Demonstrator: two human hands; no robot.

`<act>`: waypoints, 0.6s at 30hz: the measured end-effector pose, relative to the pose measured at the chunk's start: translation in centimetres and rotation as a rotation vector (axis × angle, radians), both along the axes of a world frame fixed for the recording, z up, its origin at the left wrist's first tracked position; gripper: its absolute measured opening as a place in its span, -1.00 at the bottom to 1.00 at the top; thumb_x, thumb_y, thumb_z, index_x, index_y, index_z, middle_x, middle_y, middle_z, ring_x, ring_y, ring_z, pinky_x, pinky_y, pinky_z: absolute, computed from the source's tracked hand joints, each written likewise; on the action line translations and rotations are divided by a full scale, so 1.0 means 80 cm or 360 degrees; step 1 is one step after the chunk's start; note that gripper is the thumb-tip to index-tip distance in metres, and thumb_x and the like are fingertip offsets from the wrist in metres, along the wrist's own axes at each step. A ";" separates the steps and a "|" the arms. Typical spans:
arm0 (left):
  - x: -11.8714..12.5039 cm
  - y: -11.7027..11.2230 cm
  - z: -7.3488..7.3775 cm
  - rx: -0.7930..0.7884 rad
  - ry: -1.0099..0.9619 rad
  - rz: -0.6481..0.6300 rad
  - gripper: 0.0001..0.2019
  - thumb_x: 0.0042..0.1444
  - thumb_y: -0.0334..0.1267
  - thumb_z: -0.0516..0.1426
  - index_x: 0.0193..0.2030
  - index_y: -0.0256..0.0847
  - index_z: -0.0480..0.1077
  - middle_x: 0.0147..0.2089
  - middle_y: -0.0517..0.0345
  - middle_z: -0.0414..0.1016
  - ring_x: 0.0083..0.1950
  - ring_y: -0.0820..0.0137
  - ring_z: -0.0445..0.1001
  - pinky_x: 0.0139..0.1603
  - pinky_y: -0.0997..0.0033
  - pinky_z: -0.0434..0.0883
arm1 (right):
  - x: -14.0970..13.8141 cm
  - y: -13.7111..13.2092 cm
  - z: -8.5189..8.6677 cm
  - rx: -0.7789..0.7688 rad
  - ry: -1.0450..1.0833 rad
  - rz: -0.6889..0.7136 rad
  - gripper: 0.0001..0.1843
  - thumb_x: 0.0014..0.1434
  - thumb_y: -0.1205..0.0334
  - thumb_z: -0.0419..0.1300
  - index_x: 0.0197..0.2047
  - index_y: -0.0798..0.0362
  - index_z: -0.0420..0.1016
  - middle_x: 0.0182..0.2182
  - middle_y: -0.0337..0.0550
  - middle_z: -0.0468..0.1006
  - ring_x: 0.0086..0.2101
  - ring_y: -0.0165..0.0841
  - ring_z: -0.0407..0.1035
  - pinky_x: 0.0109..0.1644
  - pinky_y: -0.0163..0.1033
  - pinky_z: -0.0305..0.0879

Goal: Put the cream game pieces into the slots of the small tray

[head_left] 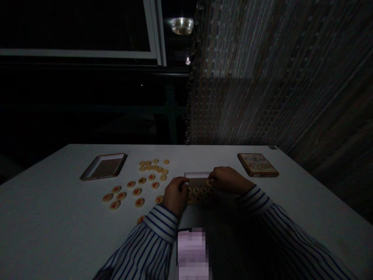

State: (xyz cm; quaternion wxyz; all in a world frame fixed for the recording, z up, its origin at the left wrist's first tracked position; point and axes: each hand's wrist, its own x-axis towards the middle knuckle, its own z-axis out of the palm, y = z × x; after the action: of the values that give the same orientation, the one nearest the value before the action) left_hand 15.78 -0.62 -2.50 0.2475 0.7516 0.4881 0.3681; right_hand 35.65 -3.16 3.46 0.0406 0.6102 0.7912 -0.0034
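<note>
An open shallow box (198, 174) with pale inner walls lies in front of me, with rows of round xiangqi pieces (196, 191) along its near part. My left hand (175, 196) is closed at the box's left edge, thumb and fingers curled on its wall. At the far right corner of the box, my right hand (230, 180) pinches a xiangqi piece (208, 182) over the inside. Left of the box, red-marked pieces (136, 191) lie face up on the white table (58, 217). Behind them are several blank-looking pieces (148, 167).
A shallow open tray or lid (109, 168) lies at the back left. A flat printed box (258, 164) sits at the back right. A phone (183, 249) with a lit, pixelated screen is at the near edge. A string curtain (247, 77) hangs behind the table; the light is dim.
</note>
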 end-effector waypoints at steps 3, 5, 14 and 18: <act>0.001 0.000 0.000 0.0018 0.0001 0.0000 -0.77 -0.06 -0.46 0.01 -0.26 -0.29 0.40 -0.21 0.03 0.45 -0.15 0.37 0.40 -0.06 0.33 0.32 | -0.001 0.000 0.000 -0.0016 -0.0007 0.0008 -0.67 0.07 0.17 -0.06 -0.21 0.00 0.47 -0.26 -0.09 0.50 -0.25 -0.28 0.36 -0.24 -0.27 0.17; 0.001 0.000 0.000 0.0024 -0.0004 -0.0004 -0.77 -0.06 -0.46 0.01 -0.26 -0.28 0.40 -0.21 0.03 0.45 -0.15 0.37 0.40 -0.07 0.33 0.32 | -0.001 0.000 0.000 -0.0021 0.0000 0.0011 -0.67 0.06 0.17 -0.05 -0.20 -0.01 0.47 -0.25 -0.09 0.50 -0.23 -0.28 0.35 -0.23 -0.27 0.16; 0.000 -0.001 0.002 0.0014 0.0006 -0.0013 -0.76 -0.08 -0.47 0.01 -0.26 -0.27 0.40 -0.21 0.04 0.46 -0.15 0.38 0.40 -0.07 0.32 0.33 | 0.001 0.000 -0.001 -0.0001 0.0009 0.0037 -0.69 0.05 0.18 -0.04 -0.22 0.00 0.47 -0.25 -0.09 0.50 -0.24 -0.27 0.35 -0.25 -0.26 0.16; 0.000 -0.001 0.001 0.0035 -0.0007 0.0000 -0.76 -0.09 -0.47 0.01 -0.27 -0.25 0.40 -0.22 0.06 0.46 -0.16 0.38 0.41 -0.09 0.32 0.34 | -0.001 0.000 0.000 0.0001 -0.0015 0.0028 -0.68 0.05 0.19 -0.05 -0.23 -0.01 0.47 -0.27 -0.09 0.50 -0.25 -0.26 0.36 -0.26 -0.25 0.16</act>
State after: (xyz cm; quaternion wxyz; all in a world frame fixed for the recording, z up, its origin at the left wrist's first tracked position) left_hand 15.76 -0.67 -2.40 0.2402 0.7535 0.4835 0.3753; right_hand 35.56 -3.20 3.45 0.0443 0.6033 0.7963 0.0001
